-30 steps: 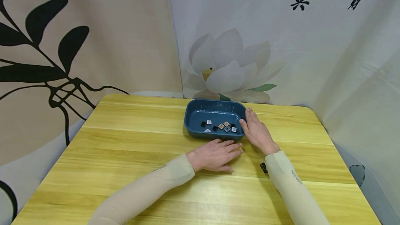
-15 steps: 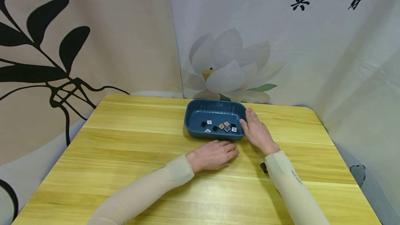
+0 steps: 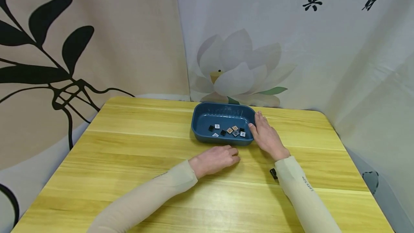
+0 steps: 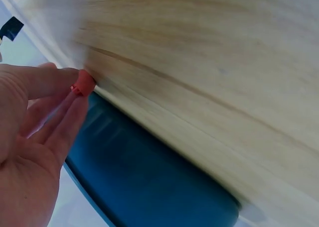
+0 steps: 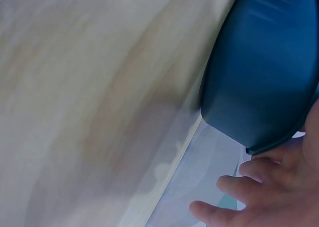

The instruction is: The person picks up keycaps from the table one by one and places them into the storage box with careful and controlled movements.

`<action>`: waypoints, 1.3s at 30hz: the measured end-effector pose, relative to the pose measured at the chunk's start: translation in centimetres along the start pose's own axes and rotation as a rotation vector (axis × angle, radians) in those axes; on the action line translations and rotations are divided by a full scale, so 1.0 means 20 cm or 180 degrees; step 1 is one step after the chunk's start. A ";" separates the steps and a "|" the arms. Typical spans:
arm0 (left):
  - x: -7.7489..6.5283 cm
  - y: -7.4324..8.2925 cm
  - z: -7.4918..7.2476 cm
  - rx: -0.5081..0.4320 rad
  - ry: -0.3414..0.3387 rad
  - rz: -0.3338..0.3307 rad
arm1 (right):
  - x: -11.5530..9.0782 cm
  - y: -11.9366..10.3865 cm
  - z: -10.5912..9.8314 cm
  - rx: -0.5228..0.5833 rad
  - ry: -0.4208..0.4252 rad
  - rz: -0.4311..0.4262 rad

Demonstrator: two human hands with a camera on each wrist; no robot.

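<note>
A blue tray [image 3: 203,138] stands near the table's far edge, with several small square pieces [image 3: 229,130] in black, white, orange and grey inside. My left hand [image 3: 215,159] is low over the table just in front of it. Its thumb and fingertips pinch a small red piece [image 4: 83,82], which shows only in the left wrist view, beside the tray's outer wall. My right hand [image 3: 266,136] holds the tray's right end, thumb over the rim and fingers along the outside. In the right wrist view the fingers [image 5: 239,189] are extended past the tray's corner.
The wooden table [image 3: 136,136] reaches close to a curtain [image 3: 136,39] printed with leaves, a flower and dark characters. A small black device [image 3: 273,173] shows beside the right sleeve cuff.
The left hand's spread fingers have drawn in toward its thumb, and the hand has shifted slightly left. The right hand and tray stay where they were.
</note>
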State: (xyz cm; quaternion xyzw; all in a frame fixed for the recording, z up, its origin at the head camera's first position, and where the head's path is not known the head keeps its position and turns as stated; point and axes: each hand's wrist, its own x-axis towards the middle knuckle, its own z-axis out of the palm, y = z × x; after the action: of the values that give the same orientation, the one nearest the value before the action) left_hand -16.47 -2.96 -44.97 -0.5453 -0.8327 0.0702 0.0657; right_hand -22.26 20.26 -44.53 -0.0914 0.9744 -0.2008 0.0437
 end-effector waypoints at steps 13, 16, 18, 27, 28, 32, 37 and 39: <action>-0.03 -0.02 -0.02 -0.0144 -0.0089 -0.0099 | -0.01 -0.01 -0.01 -0.0007 -0.0012 0.0025; -0.04 -0.02 -0.02 -0.0117 -0.0114 -0.0101 | -0.01 -0.01 -0.01 0.0002 -0.0003 0.0021; -0.04 -0.02 -0.02 -0.0094 -0.0119 -0.0099 | -0.01 -0.01 -0.01 0.0008 0.0002 0.0014; -0.07 -0.03 -0.03 -0.0023 -0.0081 -0.0081 | -0.01 -0.01 0.00 0.0021 -0.0004 0.0012; -0.07 -0.03 -0.03 -0.0025 -0.0054 -0.0090 | -0.01 -0.01 0.00 0.0023 -0.0003 0.0013; -0.10 -0.04 -0.07 -0.0056 0.0143 -0.0174 | 0.00 -0.01 0.00 0.0017 0.0008 -0.0009; -0.14 -0.07 -0.12 -0.0047 0.0522 -0.0272 | 0.00 0.00 0.00 -0.0002 0.0003 -0.0044; -0.15 -0.09 -0.14 -0.0060 0.0691 -0.0297 | 0.00 0.00 0.00 -0.0004 -0.0003 -0.0046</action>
State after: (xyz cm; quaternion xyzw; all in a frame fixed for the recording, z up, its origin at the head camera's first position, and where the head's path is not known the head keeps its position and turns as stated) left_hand -16.47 -6.31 -42.01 -0.5109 -0.8458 -0.0003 0.1535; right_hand -22.22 20.24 -44.49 -0.0986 0.9738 -0.2005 0.0426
